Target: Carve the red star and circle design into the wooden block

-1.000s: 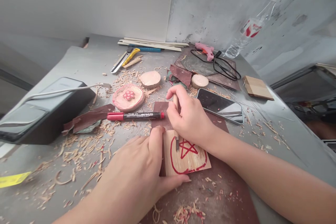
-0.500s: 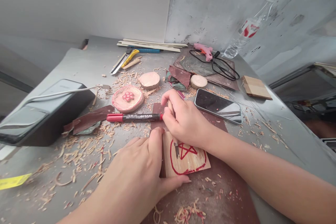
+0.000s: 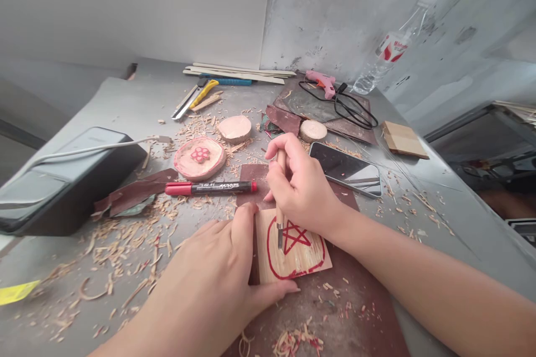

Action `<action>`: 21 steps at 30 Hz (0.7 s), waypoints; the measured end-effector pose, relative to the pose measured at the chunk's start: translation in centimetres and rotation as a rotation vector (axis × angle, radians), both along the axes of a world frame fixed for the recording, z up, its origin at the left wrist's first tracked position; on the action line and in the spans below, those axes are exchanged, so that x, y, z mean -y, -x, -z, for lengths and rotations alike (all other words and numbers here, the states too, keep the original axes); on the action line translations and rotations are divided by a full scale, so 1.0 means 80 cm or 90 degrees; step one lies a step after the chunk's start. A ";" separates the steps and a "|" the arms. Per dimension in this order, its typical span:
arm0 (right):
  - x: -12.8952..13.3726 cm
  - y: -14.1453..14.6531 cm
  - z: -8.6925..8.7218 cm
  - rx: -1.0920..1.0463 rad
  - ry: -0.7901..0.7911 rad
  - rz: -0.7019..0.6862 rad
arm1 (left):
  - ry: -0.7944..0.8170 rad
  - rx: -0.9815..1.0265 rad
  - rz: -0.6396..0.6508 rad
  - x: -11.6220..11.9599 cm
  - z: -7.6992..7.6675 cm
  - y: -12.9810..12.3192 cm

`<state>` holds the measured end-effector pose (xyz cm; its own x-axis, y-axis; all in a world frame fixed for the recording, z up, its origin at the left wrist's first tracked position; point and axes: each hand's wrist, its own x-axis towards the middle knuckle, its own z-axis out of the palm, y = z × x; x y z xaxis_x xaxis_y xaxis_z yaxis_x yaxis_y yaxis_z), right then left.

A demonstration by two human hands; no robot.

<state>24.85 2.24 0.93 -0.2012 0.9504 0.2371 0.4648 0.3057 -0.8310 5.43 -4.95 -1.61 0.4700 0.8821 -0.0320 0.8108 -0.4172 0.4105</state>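
A square wooden board (image 3: 268, 262) lies flat on brown sandpaper, marked with a red star (image 3: 296, 237) inside a rounded red outline. My left hand (image 3: 213, 273) grips the board along its left side, thumb stretched along the near edge and forefinger at the far left corner. In my right hand (image 3: 299, 187) is a wood carving chisel (image 3: 280, 217), held upright like a pen with fingers closed round its wooden handle. Its metal tip meets the board just left of the star. Beyond the board lies a red marker (image 3: 211, 187) with its cap on.
Wood shavings (image 3: 138, 256) litter the grey table. Round wood slices (image 3: 234, 129), a phone (image 3: 345, 169), a pink glue gun (image 3: 321, 82) and utility knives (image 3: 203, 95) lie farther back. A dark box (image 3: 84, 184) stands left; a plastic bottle (image 3: 383, 61) stands back right.
My right hand has tipped the chisel more upright, so its handle and blade show more clearly. My left hand keeps its hold on the board. The whole view has shifted slightly.
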 end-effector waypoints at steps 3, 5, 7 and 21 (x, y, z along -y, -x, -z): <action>-0.002 0.000 0.001 -0.013 -0.012 0.021 | 0.011 0.000 -0.008 -0.004 -0.002 0.000; -0.002 0.000 0.001 -0.013 -0.019 0.027 | 0.013 0.008 -0.012 -0.005 -0.003 -0.001; -0.001 0.000 0.000 -0.009 -0.025 0.028 | 0.012 0.016 -0.016 -0.006 -0.002 -0.002; -0.008 0.000 -0.002 0.070 -0.013 -0.022 | -0.113 -0.008 0.006 0.012 0.011 0.000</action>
<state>24.82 2.91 1.05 -0.2602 0.9374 0.2317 0.5413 0.3403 -0.7689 5.39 -5.91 -2.47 0.4791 0.8698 0.1182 0.8109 -0.4901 0.3198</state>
